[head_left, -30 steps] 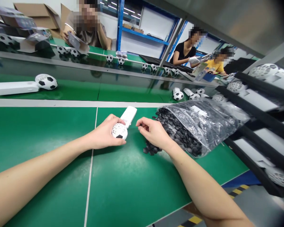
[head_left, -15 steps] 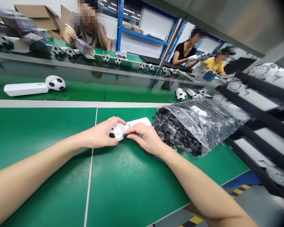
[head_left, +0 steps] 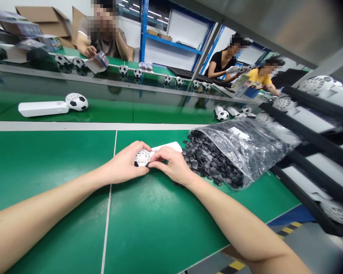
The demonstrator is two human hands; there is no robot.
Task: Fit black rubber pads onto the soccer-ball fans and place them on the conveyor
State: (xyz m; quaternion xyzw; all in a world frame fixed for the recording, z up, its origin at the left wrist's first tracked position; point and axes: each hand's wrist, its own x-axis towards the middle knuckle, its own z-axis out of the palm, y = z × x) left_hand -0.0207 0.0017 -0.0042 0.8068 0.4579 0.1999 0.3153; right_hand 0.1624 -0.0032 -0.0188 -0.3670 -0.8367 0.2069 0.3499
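Note:
A white football-headed device (head_left: 143,157) with a lattice face and a long white handle lies on the green table (head_left: 148,228), its handle pointing right. My left hand (head_left: 128,161) is wrapped round the left side of its ball head. At the head's lower right edge, the thumb and fingers of my right hand (head_left: 170,163) are pinched together against it; whether a small piece is between them is hidden. Right of my right hand, many black pieces (head_left: 214,163) spill from a clear plastic bag (head_left: 254,148).
Beyond the table's pale edge, a belt (head_left: 108,110) carries another football device (head_left: 77,102) and several more at the right. A black rack (head_left: 308,140) holding white devices stands at the right. Several people sit across the line.
The football device on the belt has moved right. My right fingers have come in against the ball head's lower edge, and my left thumb has shifted right along it.

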